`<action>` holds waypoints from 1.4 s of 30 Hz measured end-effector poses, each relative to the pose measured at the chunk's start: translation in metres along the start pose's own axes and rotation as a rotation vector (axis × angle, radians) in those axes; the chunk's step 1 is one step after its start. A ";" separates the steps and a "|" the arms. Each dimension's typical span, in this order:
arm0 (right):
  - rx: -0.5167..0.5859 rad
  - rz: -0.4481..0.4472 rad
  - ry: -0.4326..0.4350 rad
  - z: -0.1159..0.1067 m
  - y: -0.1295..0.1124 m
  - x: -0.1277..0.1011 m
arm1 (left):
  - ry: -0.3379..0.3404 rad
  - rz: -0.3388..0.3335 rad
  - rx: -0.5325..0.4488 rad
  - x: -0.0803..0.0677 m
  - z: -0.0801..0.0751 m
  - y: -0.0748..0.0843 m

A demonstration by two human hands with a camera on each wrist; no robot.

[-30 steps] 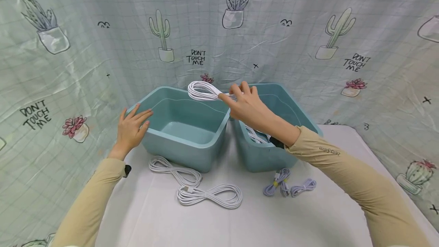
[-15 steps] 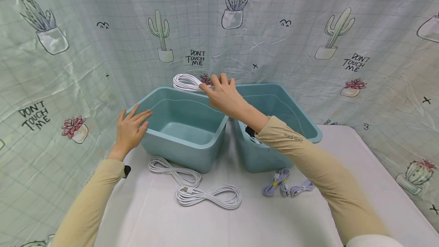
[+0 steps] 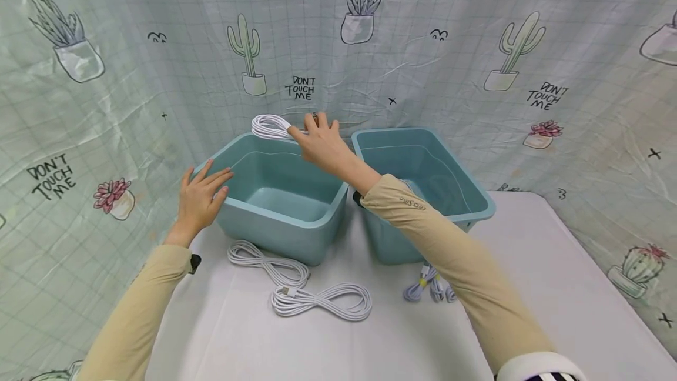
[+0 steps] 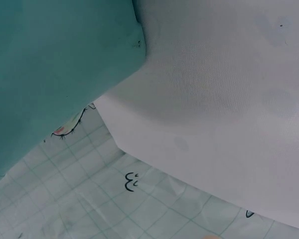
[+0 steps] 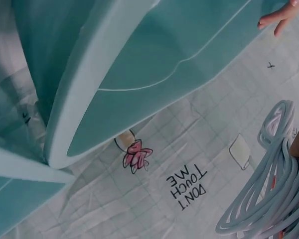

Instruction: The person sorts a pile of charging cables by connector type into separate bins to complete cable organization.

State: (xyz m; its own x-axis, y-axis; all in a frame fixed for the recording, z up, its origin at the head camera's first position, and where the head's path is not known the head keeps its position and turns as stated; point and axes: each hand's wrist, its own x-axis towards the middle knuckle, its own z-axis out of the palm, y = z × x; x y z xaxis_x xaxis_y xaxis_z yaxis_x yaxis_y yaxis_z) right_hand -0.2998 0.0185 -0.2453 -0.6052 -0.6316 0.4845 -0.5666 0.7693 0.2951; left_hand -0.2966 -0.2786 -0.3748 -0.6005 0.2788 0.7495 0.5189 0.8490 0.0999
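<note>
Right now my right hand (image 3: 321, 143) pinches a coiled white cable (image 3: 270, 126), carrying it over the far rim of the left bin (image 3: 280, 196), loops hanging just beyond my fingertips. I keep my left hand (image 3: 200, 197) flat on that bin's near corner, fingers relaxed, I'd judge to steady it. Since a second ago the coil has moved leftward, away from the right bin (image 3: 423, 193). Two more white cables (image 3: 296, 287) lie on the table (image 3: 344, 346) below my forearm.
</note>
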 end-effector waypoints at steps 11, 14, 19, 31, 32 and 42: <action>-0.005 0.026 -0.053 0.010 -0.009 0.011 | -0.009 -0.007 0.002 -0.001 -0.002 0.001; -0.001 0.031 -0.064 0.012 -0.010 0.011 | -0.009 -0.005 -0.001 -0.001 -0.002 0.001; 0.029 0.039 -0.109 0.015 -0.012 0.012 | -0.006 -0.004 -0.003 -0.002 -0.002 0.002; 0.095 0.014 -0.097 0.024 -0.015 0.016 | 0.007 0.002 0.001 0.000 -0.002 0.002; 0.095 0.002 -0.083 0.025 -0.014 0.016 | 0.006 0.003 0.000 0.000 -0.002 0.003; 0.093 -0.025 -0.086 0.024 -0.008 0.007 | -0.016 -0.007 -0.004 -0.001 -0.004 0.005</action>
State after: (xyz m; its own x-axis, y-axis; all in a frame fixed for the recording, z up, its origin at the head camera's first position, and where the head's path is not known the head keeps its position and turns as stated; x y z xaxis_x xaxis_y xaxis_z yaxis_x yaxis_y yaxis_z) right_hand -0.3128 0.0055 -0.2640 -0.6333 -0.6596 0.4046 -0.6295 0.7433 0.2265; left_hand -0.2909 -0.2767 -0.3725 -0.6138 0.2800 0.7381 0.5171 0.8491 0.1079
